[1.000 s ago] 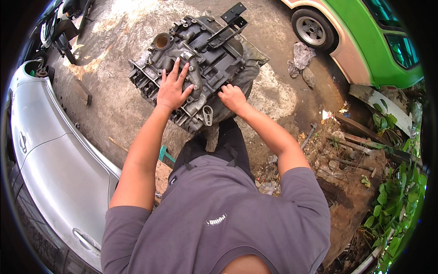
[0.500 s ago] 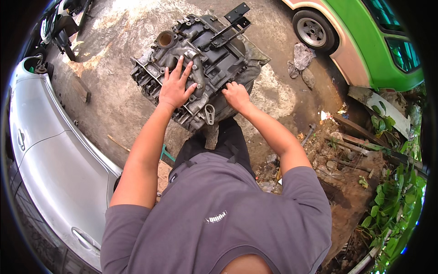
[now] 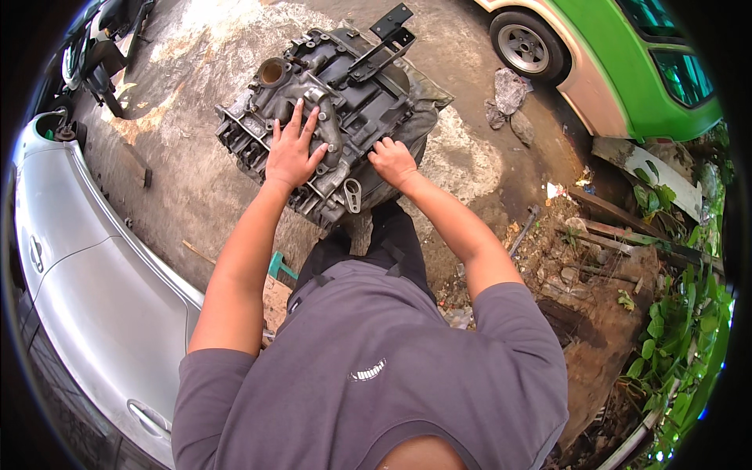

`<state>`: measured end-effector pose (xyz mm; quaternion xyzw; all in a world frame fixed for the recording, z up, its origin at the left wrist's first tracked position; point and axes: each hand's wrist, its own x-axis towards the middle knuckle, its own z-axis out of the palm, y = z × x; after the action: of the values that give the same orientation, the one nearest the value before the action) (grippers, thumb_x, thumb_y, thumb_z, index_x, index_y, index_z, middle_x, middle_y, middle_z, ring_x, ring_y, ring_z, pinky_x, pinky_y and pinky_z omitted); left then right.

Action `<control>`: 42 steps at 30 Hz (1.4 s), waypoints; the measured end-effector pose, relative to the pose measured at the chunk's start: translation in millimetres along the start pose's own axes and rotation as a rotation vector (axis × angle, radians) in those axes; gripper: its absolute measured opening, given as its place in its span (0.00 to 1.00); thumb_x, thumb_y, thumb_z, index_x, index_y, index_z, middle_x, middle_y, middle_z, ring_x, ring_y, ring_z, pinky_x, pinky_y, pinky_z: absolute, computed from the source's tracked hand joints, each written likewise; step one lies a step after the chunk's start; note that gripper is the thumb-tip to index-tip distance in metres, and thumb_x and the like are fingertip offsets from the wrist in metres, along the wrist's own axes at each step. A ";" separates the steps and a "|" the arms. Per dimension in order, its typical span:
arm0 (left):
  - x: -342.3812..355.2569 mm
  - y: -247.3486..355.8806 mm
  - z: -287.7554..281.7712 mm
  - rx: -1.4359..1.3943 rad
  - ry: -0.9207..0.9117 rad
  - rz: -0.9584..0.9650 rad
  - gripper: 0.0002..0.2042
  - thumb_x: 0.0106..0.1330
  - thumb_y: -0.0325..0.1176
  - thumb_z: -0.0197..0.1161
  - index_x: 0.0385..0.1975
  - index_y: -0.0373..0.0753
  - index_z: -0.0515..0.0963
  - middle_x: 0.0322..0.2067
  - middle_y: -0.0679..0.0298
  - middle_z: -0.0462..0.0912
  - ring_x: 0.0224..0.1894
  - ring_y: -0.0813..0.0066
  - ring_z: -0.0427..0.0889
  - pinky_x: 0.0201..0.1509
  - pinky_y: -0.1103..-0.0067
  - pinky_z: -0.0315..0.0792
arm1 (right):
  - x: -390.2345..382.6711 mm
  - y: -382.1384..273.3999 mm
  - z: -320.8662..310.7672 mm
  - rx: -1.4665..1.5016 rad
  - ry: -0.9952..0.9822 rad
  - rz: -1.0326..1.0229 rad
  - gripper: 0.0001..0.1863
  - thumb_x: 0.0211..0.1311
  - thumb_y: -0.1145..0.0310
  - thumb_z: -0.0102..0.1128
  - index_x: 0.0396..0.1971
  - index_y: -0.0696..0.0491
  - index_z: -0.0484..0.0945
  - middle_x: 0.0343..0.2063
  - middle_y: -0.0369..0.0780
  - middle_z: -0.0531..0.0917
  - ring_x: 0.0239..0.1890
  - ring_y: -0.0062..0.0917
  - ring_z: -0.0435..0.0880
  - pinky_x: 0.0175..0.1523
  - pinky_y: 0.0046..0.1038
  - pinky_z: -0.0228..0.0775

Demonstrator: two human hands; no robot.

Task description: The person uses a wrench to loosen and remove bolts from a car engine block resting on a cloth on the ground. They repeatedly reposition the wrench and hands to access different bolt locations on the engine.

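A greasy dark-metal car engine (image 3: 374, 108) rests in front of my legs. My left hand (image 3: 291, 157) lies open with fingers spread on its grey cast manifold (image 3: 329, 129), beside a round brownish opening (image 3: 272, 72). Along the engine's near right edge, my right hand (image 3: 393, 163) is closed with its fingers curled in; whatever they grip is hidden. A loop-ended metal bracket (image 3: 352, 196) sticks out between my two hands. Toward the far end a black perforated bracket (image 3: 384, 43) projects from the engine. Grey crumpled cloth or sacking (image 3: 427, 106) shows at its right side.
To my left stands a silver car (image 3: 102, 282), with a motorcycle (image 3: 98, 66) beyond it. A green and cream vehicle (image 3: 603, 78) is parked at the far right. Stones (image 3: 511, 92), planks (image 3: 619, 235) and leafy plants (image 3: 666, 345) lie or grow along the right.
The whole view has shifted slightly, so the scene sits a little further left. Both hands keep about the same places on the engine.
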<state>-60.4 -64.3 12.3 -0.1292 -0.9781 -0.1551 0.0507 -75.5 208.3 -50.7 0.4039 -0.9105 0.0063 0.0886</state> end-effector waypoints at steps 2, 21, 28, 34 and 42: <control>-0.4 0.5 -0.7 -0.008 -0.004 0.002 0.37 0.68 0.54 0.53 0.75 0.51 0.51 0.75 0.54 0.47 0.72 0.50 0.58 0.74 0.52 0.51 | 0.2 -2.1 -1.3 -0.022 0.008 -0.013 0.06 0.51 0.64 0.57 0.20 0.44 0.81 0.26 0.33 0.77 0.36 0.27 0.77 0.37 0.29 0.68; -0.1 1.5 -2.6 -0.028 -0.041 -0.011 0.37 0.67 0.53 0.54 0.75 0.48 0.52 0.75 0.53 0.46 0.73 0.48 0.55 0.75 0.53 0.48 | -13.8 38.5 35.0 0.244 -0.018 0.193 0.10 0.47 0.60 0.72 0.29 0.44 0.82 0.28 0.32 0.79 0.39 0.28 0.79 0.42 0.33 0.72; 0.9 0.1 0.3 -0.030 -0.057 -0.029 0.39 0.66 0.54 0.56 0.75 0.49 0.52 0.75 0.52 0.47 0.73 0.51 0.55 0.75 0.53 0.47 | -39.7 30.5 68.7 0.490 0.044 0.548 0.14 0.46 0.56 0.74 0.29 0.48 0.85 0.31 0.34 0.84 0.39 0.32 0.79 0.43 0.34 0.70; 0.3 -3.8 5.1 -0.036 -0.055 -0.026 0.40 0.63 0.52 0.58 0.74 0.45 0.52 0.75 0.50 0.46 0.74 0.48 0.54 0.75 0.52 0.47 | -37.4 45.2 100.0 0.851 -0.056 0.634 0.23 0.47 0.54 0.75 0.37 0.57 0.84 0.33 0.46 0.83 0.39 0.43 0.80 0.44 0.39 0.73; 1.9 -3.3 6.7 -0.047 -0.029 -0.005 0.40 0.64 0.54 0.54 0.73 0.39 0.53 0.74 0.46 0.46 0.73 0.42 0.52 0.75 0.53 0.45 | -56.3 7.7 125.9 1.380 -0.097 0.966 0.24 0.50 0.58 0.76 0.36 0.63 0.81 0.28 0.43 0.85 0.32 0.22 0.80 0.41 0.29 0.72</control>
<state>-63.5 -64.8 5.3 -0.1303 -0.9751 -0.1761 0.0332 -63.8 244.3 -183.6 -0.0664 -0.7779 0.5812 -0.2297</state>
